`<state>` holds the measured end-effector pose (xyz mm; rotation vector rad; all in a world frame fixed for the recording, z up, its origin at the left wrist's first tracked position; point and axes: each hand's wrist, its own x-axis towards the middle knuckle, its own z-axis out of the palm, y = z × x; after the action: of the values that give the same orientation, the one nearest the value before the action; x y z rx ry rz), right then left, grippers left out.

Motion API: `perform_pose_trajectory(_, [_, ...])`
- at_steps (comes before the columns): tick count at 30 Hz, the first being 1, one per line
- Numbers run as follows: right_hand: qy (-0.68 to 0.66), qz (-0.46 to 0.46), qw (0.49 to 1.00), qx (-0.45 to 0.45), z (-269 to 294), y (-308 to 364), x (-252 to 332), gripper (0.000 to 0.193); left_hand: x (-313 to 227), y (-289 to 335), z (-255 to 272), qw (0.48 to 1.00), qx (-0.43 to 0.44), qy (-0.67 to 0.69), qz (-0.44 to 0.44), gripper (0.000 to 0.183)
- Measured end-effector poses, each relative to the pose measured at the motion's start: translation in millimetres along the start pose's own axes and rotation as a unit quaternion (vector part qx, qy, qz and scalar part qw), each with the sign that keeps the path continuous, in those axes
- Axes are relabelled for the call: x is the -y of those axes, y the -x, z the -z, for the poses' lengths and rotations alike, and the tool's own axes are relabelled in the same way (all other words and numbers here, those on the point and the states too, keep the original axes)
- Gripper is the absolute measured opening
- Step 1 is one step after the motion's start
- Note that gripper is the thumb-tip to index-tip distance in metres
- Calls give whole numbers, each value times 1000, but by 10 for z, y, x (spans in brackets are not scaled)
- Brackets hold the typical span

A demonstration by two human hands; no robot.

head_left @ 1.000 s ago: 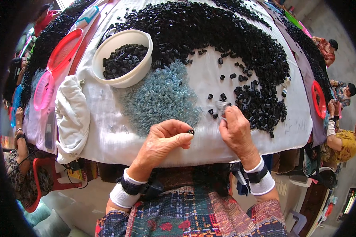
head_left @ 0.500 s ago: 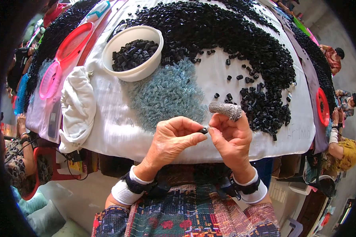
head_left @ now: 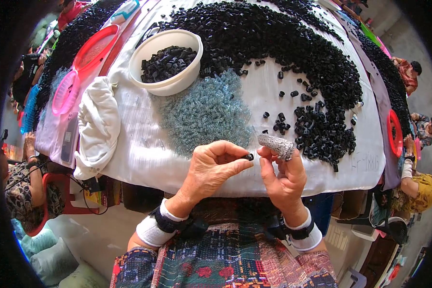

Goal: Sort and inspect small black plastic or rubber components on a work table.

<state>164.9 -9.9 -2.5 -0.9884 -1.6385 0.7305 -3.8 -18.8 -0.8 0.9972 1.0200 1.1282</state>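
In front of me my left hand pinches a small black plastic cap between thumb and fingertips, with a hollow end showing. Close by on the right is my right hand, its fingers curled and the thumb slightly apart from them. Nothing shows between its fingertips. A grey knitted finger cover is on one of its fingers. Just beyond my left hand lies a heap of small clear bluish springs. Loose black plastic parts are piled beyond my right hand.
A white bowl of black parts stands behind the springs. To the left lie a white cloth, a pink basket and a red sieve. A long black heap spans the far table. Other people sit at both sides.
My right hand has drawn back a little from the cap, and its thumb has parted from the fingers. My left hand still pinches the cap. The view has shifted slightly.
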Motion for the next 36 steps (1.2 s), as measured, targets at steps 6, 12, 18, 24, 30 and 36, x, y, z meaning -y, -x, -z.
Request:
perform_pose_trajectory(6, [48,79,994,55,102,-76,44,28,13,-20,-36,999,7,38,6,18])
perform_pose_trajectory(12, [111,-62,991,-34,306,-193,-119,22,102,-71,21,998,-15,53,24,16])
perform_pose_trajectory(18, [208,-15,978,-13,213,-166,-318,16,156,-83,68,997,1,80,19,19])
perform_pose_trajectory(24, [328,80,940,41,170,-196,-330,23,144,-73,126,995,10,95,37,16])
perform_pose_trajectory(30, [398,102,908,75,98,-256,-335,26,121,-68,147,993,21,102,54,17])
perform_pose_trajectory(36, [418,106,900,66,73,-288,-361,25,130,-55,166,992,33,113,48,18])
